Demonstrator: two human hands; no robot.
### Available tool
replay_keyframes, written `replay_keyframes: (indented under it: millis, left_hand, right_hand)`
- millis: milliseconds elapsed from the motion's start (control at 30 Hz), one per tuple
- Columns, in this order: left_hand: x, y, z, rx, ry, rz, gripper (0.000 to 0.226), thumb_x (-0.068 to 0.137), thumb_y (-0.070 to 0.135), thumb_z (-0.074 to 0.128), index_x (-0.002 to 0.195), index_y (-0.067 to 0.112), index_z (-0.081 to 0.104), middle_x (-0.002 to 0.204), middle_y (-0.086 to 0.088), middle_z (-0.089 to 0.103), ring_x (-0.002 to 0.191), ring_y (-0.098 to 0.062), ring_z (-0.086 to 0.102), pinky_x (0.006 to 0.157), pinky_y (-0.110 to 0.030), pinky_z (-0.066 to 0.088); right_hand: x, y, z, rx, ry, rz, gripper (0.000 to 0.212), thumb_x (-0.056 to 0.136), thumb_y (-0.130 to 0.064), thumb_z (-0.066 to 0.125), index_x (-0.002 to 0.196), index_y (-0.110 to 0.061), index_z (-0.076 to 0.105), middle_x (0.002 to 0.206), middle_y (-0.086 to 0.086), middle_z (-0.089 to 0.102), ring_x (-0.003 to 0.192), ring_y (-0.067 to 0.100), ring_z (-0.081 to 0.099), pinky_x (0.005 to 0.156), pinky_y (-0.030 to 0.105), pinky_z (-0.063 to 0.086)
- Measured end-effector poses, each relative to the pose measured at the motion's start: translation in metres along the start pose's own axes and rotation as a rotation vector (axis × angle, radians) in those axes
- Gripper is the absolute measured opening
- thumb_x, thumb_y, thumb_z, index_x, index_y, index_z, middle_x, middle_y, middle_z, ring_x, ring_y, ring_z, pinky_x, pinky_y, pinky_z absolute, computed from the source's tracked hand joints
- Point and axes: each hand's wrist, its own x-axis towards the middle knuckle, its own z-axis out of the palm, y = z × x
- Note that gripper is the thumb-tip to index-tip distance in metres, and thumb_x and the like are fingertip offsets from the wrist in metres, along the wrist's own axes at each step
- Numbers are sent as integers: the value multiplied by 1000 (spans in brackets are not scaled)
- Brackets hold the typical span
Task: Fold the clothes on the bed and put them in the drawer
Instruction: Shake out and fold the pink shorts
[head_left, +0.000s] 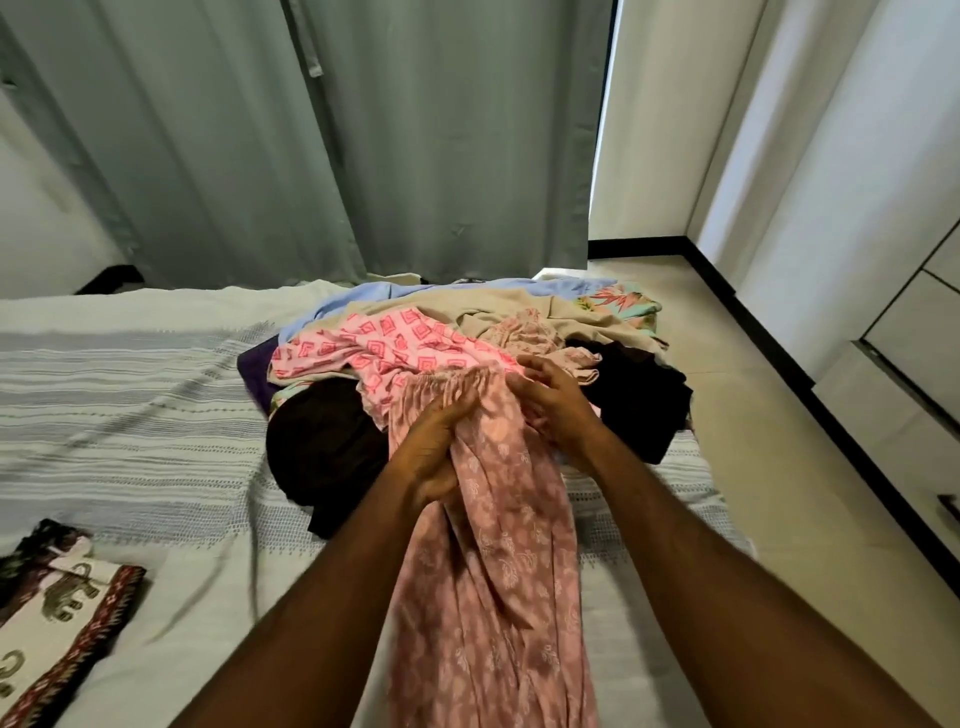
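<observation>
Gripping the pink floral garment (493, 545) near its gathered waistband, the left hand (434, 441) closes round bunched cloth; the right hand (550, 400), at 1 o'clock from it, pinches the band's edge. The garment trails toward 6 o'clock from the clothes pile (415, 338) on the bed (130, 389).

Two bare forearms reach forward from the bottom of the view, angling toward each other so the hands meet near the centre. The left hand (434, 449) is turned with its back to the left, its fingers curled and bunching a fold of dusty pink cloth with a pale floral print (493, 545). The right hand (553, 402) sits slightly farther forward, just beside the left, its fingers bent and pinching the same cloth's gathered top edge.
</observation>
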Motion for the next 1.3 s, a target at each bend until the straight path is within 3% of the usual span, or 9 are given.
replay_keyframes:
  millis: [67, 200, 300, 467, 600, 833, 1067, 1200, 1300]
  left_hand:
    - [-6, 16, -5, -37, -76, -46, 51, 99, 31, 54, 142, 3, 53, 137, -23, 59, 123, -35, 59, 110, -51, 44]
    - [-12, 53, -10, 29, -124, -22, 53, 99, 43, 47, 136, 7, 58, 128, -18, 65, 117, -31, 62, 108, -49, 43]
    - [7, 76, -32, 170, 44, 33, 41, 102, 40, 49, 128, 12, 63, 128, -14, 68, 117, -29, 64, 101, -44, 48]
    - [47, 50, -92, 745, 456, 256, 23, 102, 15, 56, 118, 4, 68, 116, -8, 69, 105, -21, 63, 86, -29, 50]
    - [70, 36, -108, 851, 566, 251, 21, 100, 19, 59, 104, 2, 71, 100, -16, 71, 91, -25, 65, 78, -29, 44]
    - [22, 4, -90, 979, 760, 484, 37, 80, 33, 79, 106, 10, 66, 101, -10, 69, 96, -27, 65, 78, -30, 49]
    - [-91, -85, -102, 1352, 853, 333, 50, 76, 70, 64, 77, 21, 54, 74, 2, 60, 75, -26, 61, 68, -41, 50]
    - [-106, -95, -110, 1373, 777, 325, 36, 94, 47, 60, 73, 18, 58, 72, 1, 63, 76, -27, 61, 75, -41, 43]
    - [-111, -82, -111, 1120, 828, 354, 31, 98, 36, 58, 79, 11, 58, 76, -7, 63, 81, -35, 65, 68, -37, 42]
  right_hand:
    - [-1, -2, -2, 122, -185, 175, 66, 68, -59, 80, 120, -20, 66, 120, 10, 66, 105, 26, 64, 81, 36, 44]
    - [-8, -20, 3, 360, -461, 211, 34, 90, -42, 63, 99, -13, 78, 93, 7, 72, 83, 20, 69, 78, 32, 55]
    - [20, -19, 22, 283, -253, 121, 28, 92, -27, 68, 114, -10, 74, 108, 12, 74, 99, 27, 69, 90, 39, 55]
    - [50, 32, 41, -646, 194, -29, 23, 90, -25, 68, 90, -2, 72, 87, 14, 71, 88, 30, 66, 65, 33, 38]
    - [48, 54, 38, -632, 242, -70, 29, 96, -21, 62, 120, -7, 69, 120, 13, 70, 113, 30, 62, 83, 29, 41]
    - [19, 51, 27, -565, 85, -167, 39, 91, -15, 71, 128, -8, 64, 117, -3, 66, 107, 14, 60, 71, 6, 38]
    - [-31, 86, -12, -667, 174, -123, 43, 81, -40, 78, 117, -21, 64, 100, -5, 71, 84, 10, 66, 70, 23, 50]
    - [-49, 87, -22, -692, 200, -117, 41, 82, -25, 81, 117, -17, 61, 81, -7, 63, 66, 4, 57, 60, 19, 46]
    - [-67, 78, -26, -706, 207, -76, 50, 80, -21, 81, 123, -15, 56, 104, 1, 63, 89, 18, 63, 85, 40, 55]
